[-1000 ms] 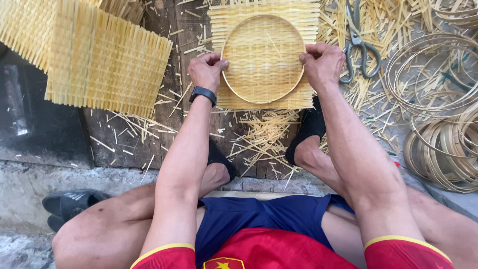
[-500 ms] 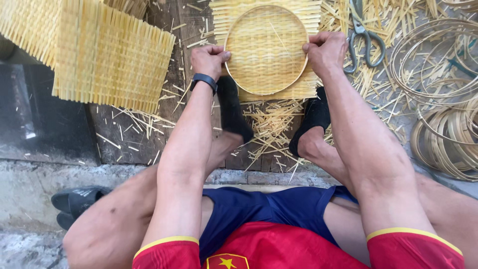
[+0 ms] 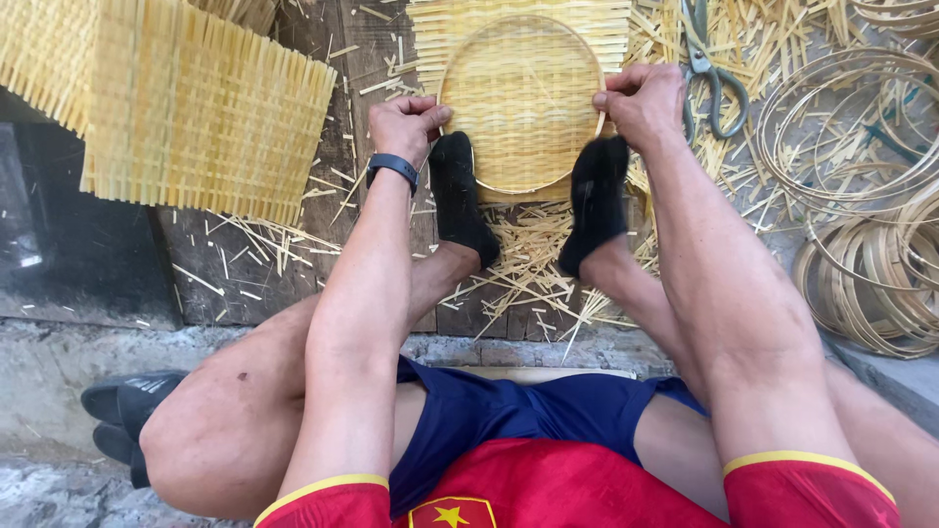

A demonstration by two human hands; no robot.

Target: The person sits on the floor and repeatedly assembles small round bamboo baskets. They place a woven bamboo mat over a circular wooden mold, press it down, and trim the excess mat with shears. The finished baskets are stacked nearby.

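Feet (image 3: 465, 200) in black socks press the near edge of the thin, light, bendy round bamboo tray (image 3: 520, 103), while the left hand (image 3: 406, 125) and right hand (image 3: 641, 98) pinch its stiffer rim on each side, over the square woven mat (image 3: 518, 29).

The top of the square woven bamboo mat (image 3: 518, 39) is cut off by the upper edge. The two black-socked feet (image 3: 460, 196) hide the lower rim of the round bamboo hoop (image 3: 521, 103). The fingertips of the left hand (image 3: 406, 125) and right hand (image 3: 641, 98) curl out of sight. The grey metal scissors (image 3: 706, 73) lose their blades at the top edge, and the coiled bamboo strips (image 3: 871, 254) run past the right edge.
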